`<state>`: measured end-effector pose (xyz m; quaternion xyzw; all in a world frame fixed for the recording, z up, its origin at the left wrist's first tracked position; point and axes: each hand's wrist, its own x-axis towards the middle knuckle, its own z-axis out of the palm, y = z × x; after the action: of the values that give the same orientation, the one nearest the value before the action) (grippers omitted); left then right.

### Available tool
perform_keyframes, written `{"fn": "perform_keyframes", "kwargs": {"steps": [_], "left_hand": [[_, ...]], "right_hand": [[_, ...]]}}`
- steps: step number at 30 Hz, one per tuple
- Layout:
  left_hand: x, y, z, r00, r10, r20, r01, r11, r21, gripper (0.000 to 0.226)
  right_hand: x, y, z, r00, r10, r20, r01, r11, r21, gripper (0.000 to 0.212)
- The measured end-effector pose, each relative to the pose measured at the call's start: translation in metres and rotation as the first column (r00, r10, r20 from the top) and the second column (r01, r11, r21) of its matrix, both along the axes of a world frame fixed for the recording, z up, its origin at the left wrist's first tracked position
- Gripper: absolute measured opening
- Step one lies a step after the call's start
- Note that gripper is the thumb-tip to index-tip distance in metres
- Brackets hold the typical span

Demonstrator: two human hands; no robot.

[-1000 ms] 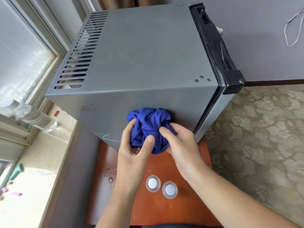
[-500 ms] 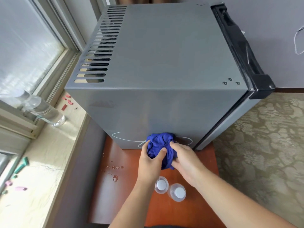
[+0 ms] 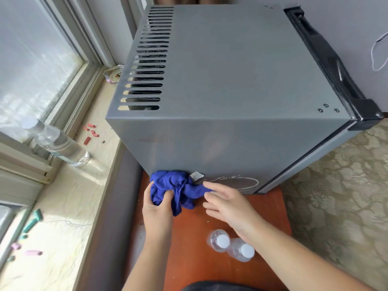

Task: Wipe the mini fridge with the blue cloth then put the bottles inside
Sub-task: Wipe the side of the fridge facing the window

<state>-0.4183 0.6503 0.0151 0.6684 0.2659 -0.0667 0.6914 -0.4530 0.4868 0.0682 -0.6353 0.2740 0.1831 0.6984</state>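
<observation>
The grey mini fridge [image 3: 226,80] stands on a red-brown table [image 3: 195,259], its black-edged door on the right and shut. A bunched blue cloth [image 3: 174,185] lies against the bottom of the fridge's near side. My left hand [image 3: 156,208] grips the cloth from below. My right hand [image 3: 226,203] is flat with fingers apart, its fingertips touching the cloth's right end. Two small clear bottles with white caps, one [image 3: 219,240] and the other [image 3: 243,252], stand together on the table under my right forearm.
A window sill [image 3: 69,206] runs along the left with a larger clear bottle [image 3: 58,143], red bits and green pieces on it. Patterned carpet [image 3: 340,196] lies to the right. A white cable [image 3: 378,51] hangs on the far wall.
The cloth has moved left along the fridge's lower edge. My right hand has let go of it and opened flat, while my left hand keeps hold. White smears show on the fridge side.
</observation>
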Motion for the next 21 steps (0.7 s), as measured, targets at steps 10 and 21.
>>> {"fn": "perform_keyframes", "kwargs": {"steps": [10, 21], "left_hand": [[0.003, 0.026, -0.002, 0.996, 0.042, 0.077, -0.036, 0.996, -0.085, 0.039], [0.013, 0.013, -0.044, 0.984, 0.105, -0.142, -0.125, 0.982, -0.139, 0.044]], "right_hand": [[0.011, 0.025, -0.002, 0.995, 0.091, -0.037, -0.092, 0.995, -0.025, 0.043], [-0.003, 0.015, -0.006, 0.992, 0.12, -0.023, -0.122, 0.987, -0.107, 0.029]]}}
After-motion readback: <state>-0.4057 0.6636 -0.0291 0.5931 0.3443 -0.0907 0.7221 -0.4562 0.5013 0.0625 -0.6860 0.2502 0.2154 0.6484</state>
